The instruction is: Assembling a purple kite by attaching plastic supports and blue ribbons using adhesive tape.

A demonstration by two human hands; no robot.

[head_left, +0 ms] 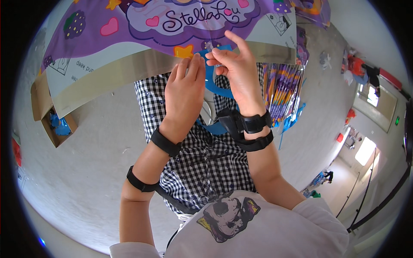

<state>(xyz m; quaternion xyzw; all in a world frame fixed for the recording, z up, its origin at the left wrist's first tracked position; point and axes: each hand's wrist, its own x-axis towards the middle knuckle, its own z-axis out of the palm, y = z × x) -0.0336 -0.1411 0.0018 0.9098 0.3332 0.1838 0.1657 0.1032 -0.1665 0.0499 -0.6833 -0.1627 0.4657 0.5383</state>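
Observation:
A large purple printed plastic sheet (99, 41) with pale and clear margins lies across my lap, its near edge by my fingers. My left hand (186, 86) rests at that edge, fingers bent and pressed together; its fingertips hide what they pinch. Close beside it, my right hand (238, 71) pinches with thumb and curled fingers while the index finger points up. A small clear piece (209, 46) shows just beyond these fingertips. From between the hands a blue plastic strip (220, 91) hangs in a curve down toward my lap.
An open cardboard box (47, 112) with blue items stands on the floor at left. To the right of my knees lies a stack of purple and orange printed packages (284, 86). Clear crumpled plastic (325, 60) lies farther right. People and a doorway are in the background at right.

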